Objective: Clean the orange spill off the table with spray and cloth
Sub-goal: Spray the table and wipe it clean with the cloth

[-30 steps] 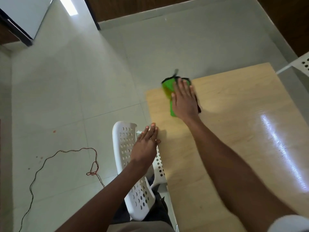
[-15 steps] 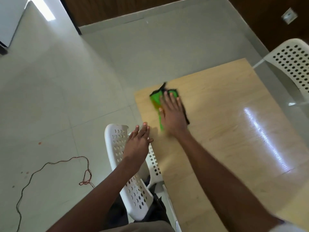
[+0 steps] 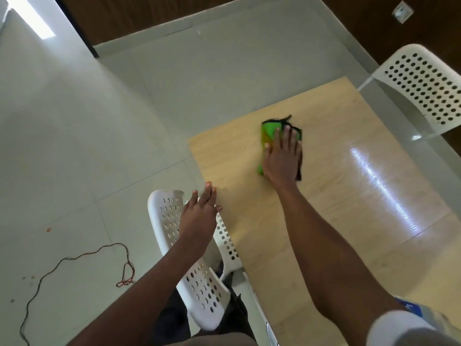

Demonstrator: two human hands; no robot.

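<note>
**Mostly wiped: cloth pressed near the table's far-left corner**

Broadly, the table (image 3: 349, 208) fills the right half of the view, pale wood with a bright glare streak, and no orange patch shows on its bare surface. Two white perforated chairs stand by it: one (image 3: 197, 278) tucked against the left edge, another (image 3: 429, 88) beyond the far-right corner. A thin wire (image 3: 82, 255) curls on the floor well to the left.

A blue-and-white thing at the near-right corner is partly hidden by the sleeve; whether it is the spray I cannot tell.

The right hand (image 3: 283, 156) lies flat on the green cloth (image 3: 269, 132), fingers spread and pressing it down rather than gripping. An orange-yellow tinge shows on the cloth beside the fingers, so it seems to have taken up spill. The left hand (image 3: 199, 216) rests open at the left edge, fingers loosely together, holding nothing.

Judging from this, spraying is done and wiping is well along; what may lie under the cloth is hidden, so a last pass is likely left.
</note>
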